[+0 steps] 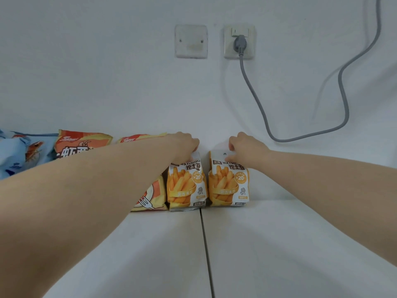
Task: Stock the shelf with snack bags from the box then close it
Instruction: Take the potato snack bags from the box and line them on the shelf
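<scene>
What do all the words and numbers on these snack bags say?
"WATUDOU": left fries bag.
"WATU": right fries bag, the rest hidden by the right hand.
"挖土豆": both fries bags.
"20": both fries bags.
"虾": red bag.
Small print on all bags: too blurred.

both arms outstretched | left hand: fingers pinching | right hand: fingers pinching

Left hand, right hand on bags

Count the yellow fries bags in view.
2. The left fries bag stands by the wall, its top held by the left hand; the right fries bag stands beside it, its top held by the right hand. The left forearm could hide others.
</scene>
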